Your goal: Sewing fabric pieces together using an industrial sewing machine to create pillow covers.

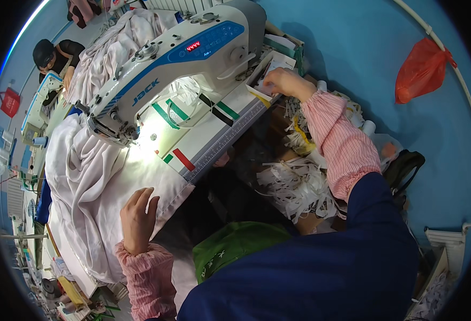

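My right hand (289, 84) reaches to a small white box (274, 63) at the right end of the sewing table. Its fingers are bent and pinched together over the box; whatever is between them is too small to make out. Above the pale cloth (80, 176) hovers my left hand (138, 218), fingers stretched out and holding nothing. The cloth runs under the needle area of a white and blue sewing machine (155, 69), lit by its lamp, and drapes over the table's left and front edges.
Green, black and red tape strips (183, 159) lie on the machine bed, near a ruler strip (230, 134) along its edge. White scraps (297, 187) heap below on the right. A red bag (423, 69) hangs at the wall. Another person (53, 56) works at a machine far left.
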`<act>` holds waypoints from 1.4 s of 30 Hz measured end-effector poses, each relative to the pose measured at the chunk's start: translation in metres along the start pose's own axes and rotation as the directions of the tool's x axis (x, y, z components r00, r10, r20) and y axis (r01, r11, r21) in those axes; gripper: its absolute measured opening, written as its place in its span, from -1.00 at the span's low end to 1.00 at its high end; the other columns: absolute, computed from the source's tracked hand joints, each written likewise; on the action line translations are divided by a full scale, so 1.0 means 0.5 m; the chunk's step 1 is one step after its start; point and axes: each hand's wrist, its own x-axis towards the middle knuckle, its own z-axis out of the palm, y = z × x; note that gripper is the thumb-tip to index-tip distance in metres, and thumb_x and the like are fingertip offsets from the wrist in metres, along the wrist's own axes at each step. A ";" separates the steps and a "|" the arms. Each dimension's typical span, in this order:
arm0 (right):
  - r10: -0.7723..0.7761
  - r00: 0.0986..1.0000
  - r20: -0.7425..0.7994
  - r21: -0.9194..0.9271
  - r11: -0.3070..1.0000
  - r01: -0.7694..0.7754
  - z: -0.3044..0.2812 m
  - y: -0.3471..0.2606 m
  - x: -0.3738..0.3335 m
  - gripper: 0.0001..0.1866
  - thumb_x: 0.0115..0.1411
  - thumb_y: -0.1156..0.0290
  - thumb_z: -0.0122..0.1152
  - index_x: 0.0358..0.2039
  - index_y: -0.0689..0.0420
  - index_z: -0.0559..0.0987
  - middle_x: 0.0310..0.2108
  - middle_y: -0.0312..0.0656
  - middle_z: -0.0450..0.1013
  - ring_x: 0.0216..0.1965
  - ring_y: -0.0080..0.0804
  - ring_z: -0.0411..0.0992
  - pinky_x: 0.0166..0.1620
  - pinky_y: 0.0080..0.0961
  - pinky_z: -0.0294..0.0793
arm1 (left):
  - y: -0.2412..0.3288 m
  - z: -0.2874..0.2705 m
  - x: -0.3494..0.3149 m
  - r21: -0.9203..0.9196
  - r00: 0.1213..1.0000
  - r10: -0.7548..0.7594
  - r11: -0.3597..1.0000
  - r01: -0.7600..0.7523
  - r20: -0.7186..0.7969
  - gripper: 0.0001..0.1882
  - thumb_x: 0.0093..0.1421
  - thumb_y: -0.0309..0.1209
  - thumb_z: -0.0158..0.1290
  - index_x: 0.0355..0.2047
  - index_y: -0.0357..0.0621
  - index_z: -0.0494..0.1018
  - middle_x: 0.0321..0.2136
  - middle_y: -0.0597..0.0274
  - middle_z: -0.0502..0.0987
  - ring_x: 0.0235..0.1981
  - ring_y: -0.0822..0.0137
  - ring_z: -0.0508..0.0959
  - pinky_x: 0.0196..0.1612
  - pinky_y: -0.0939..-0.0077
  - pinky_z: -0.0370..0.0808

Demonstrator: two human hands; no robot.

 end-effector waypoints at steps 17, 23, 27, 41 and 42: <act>0.067 0.993 -0.096 -0.096 0.992 -0.076 0.011 -0.003 0.002 -0.88 0.02 0.40 0.19 -0.43 0.12 0.63 -0.32 -0.04 0.57 -0.22 -0.03 0.54 -0.13 -0.19 0.52 | 0.009 0.018 0.003 -0.014 0.999 -0.008 1.000 0.009 0.032 -0.81 0.10 -0.52 0.19 -0.25 -0.25 0.52 -0.30 0.03 0.60 -0.33 -0.03 0.60 -0.28 0.28 0.52; 0.105 0.962 -0.253 0.029 0.994 -0.101 -0.021 0.007 -0.026 -0.88 0.06 0.44 0.19 -0.44 0.24 0.57 -0.49 -0.08 0.52 -0.33 -0.19 0.53 -0.27 -0.30 0.48 | 0.009 0.018 0.005 -0.042 0.999 0.008 0.999 -0.007 0.038 -0.78 0.10 -0.53 0.18 -0.21 -0.26 0.52 -0.26 0.00 0.59 -0.27 -0.04 0.60 -0.23 0.29 0.51; -0.104 0.986 -0.128 0.660 0.733 0.163 -0.111 -0.214 -0.047 -0.88 0.11 0.45 0.16 -0.44 0.24 0.54 -0.56 -0.26 0.46 -0.44 -0.58 0.40 -0.37 -0.52 0.38 | 0.043 0.036 0.012 -0.317 0.991 -0.121 0.943 0.100 -0.049 -0.52 0.02 -0.59 0.20 0.01 -0.24 0.47 0.03 -0.07 0.49 0.04 -0.05 0.50 0.08 0.27 0.44; -0.561 0.591 -0.580 0.174 0.624 0.762 0.033 -0.520 -0.170 -0.60 -0.12 0.49 0.41 -0.20 -0.04 0.57 0.10 -0.16 0.35 0.24 -0.02 0.17 0.17 -0.18 0.34 | 0.094 0.139 0.029 -0.918 0.836 -0.384 -0.112 0.379 0.392 -0.84 0.29 -0.46 0.05 -0.22 -0.32 0.54 -0.41 0.28 0.60 -0.49 0.57 0.51 -0.47 0.70 0.39; -0.488 0.633 -0.601 0.251 0.637 0.729 0.042 -0.533 -0.183 -0.65 -0.13 0.48 0.42 -0.26 -0.03 0.59 0.08 -0.17 0.37 0.23 -0.05 0.18 0.15 -0.20 0.36 | 0.091 0.143 0.021 -0.925 0.835 -0.400 -0.114 0.363 0.377 -0.82 0.30 -0.47 0.04 -0.20 -0.34 0.53 -0.39 0.25 0.60 -0.47 0.55 0.53 -0.42 0.69 0.42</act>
